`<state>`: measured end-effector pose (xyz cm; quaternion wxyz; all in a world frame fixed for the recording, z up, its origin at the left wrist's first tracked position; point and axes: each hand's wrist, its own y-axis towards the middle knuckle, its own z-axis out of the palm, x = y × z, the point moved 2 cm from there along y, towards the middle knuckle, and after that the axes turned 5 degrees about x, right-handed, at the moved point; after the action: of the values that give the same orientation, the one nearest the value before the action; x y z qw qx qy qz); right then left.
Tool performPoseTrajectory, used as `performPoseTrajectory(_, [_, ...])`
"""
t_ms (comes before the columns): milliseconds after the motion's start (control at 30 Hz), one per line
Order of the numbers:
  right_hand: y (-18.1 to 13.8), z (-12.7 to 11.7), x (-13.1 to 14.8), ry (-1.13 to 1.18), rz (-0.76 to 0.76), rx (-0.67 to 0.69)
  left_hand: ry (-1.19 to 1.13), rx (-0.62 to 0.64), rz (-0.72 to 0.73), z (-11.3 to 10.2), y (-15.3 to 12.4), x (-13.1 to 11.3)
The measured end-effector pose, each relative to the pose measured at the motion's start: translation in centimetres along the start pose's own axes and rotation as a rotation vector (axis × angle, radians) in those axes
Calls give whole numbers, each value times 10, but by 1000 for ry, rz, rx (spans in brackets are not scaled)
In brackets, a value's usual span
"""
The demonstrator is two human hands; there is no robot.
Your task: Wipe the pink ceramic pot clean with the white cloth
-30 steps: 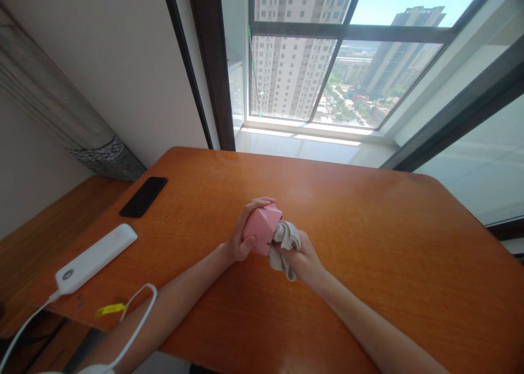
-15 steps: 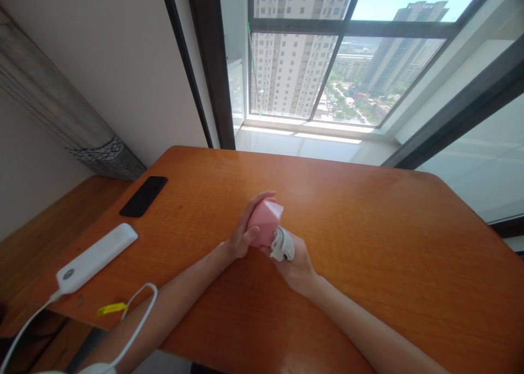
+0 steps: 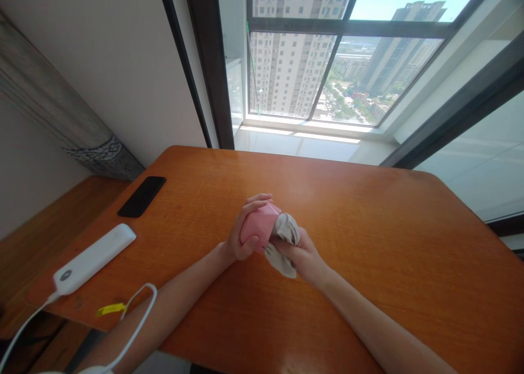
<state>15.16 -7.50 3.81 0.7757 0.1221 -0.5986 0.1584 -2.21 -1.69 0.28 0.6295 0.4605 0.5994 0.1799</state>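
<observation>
My left hand (image 3: 239, 237) is wrapped around a small pink faceted object (image 3: 257, 227), holding it just above the middle of the orange wooden table (image 3: 368, 243). My right hand (image 3: 303, 256) grips a crumpled grey-white cloth (image 3: 284, 237) and presses it against the right side of the pink object. Part of the cloth hangs down below my right fingers. Both hands meet at the object, with my forearms resting low over the table's near side.
A black phone (image 3: 142, 196) lies flat at the table's far left. A white power bank (image 3: 90, 259) lies near the left edge, its white cable (image 3: 135, 319) with a yellow tag (image 3: 110, 309) looping toward me. A large window stands beyond the table.
The pink object has turned in my left hand. My right hand has shifted the cloth from low on its side up over its right face, and more cloth now shows.
</observation>
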Motion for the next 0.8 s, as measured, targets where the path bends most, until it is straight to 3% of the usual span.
performPoseTrajectory(67, [0, 0, 5, -212, -133, 112, -72, -13, -59, 2, -1, 0])
performPoseTrajectory(133, [1, 2, 9, -272, -178, 136, -89, -19, -84, 3, -2, 0])
performPoseTrajectory(333, [4, 11, 2, 325, 191, -185, -4, -62, -31, 1, -1, -1])
performPoseTrajectory(400, [3, 10, 2, 250, 135, -156, -4, -60, -27, 1, -1, 0])
performPoseTrajectory(533, [2, 8, 7, -165, -99, 46, -41, -52, -52, 1, -2, 2])
performPoseTrajectory(600, [3, 7, 7, -112, -64, 12, -28, -47, -54, 0, -2, 3])
performPoseTrajectory(700, [5, 6, 1, 210, 129, -160, 17, -41, -31, -1, -2, 4])
performPoseTrajectory(733, [6, 6, 0, 246, 140, -179, 23, -40, -22, -1, -2, 4])
performPoseTrajectory(800, [6, 5, 2, 103, 42, -106, 6, -36, -19, -1, -2, 4])
